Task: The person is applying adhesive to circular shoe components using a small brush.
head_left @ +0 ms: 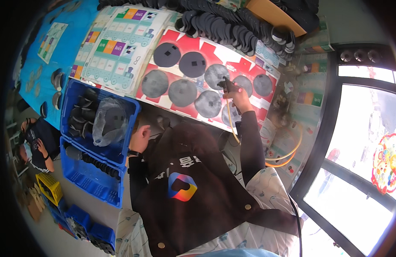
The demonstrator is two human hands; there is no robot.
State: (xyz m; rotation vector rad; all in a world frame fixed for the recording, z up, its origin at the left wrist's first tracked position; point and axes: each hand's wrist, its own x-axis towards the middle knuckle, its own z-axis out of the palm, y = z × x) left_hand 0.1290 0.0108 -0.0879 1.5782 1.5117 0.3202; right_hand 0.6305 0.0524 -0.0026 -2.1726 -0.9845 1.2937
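Right hand is the near one: grip curled firmly round a dark spray tool. Tool's long axis runs from the palm up and left, tip over the lower right part of a round grey disc that lies flat on a red-and-white printed sheet. So disc is up-left of the grip, just beyond it; round, no long axis of its own, dark square at its middle. Touching or apart from the tip: can't tell. Yellow hose trails down from the tool.

Left hand well apart, by the right side of a blue crate; fingers not readable, can't tell if grip is spread or pinching.

Hard to see: trigger fingers, dark tip on dark disc. Right-hand neighbour disc partly covered by the hand, lower disc crossed by the hose
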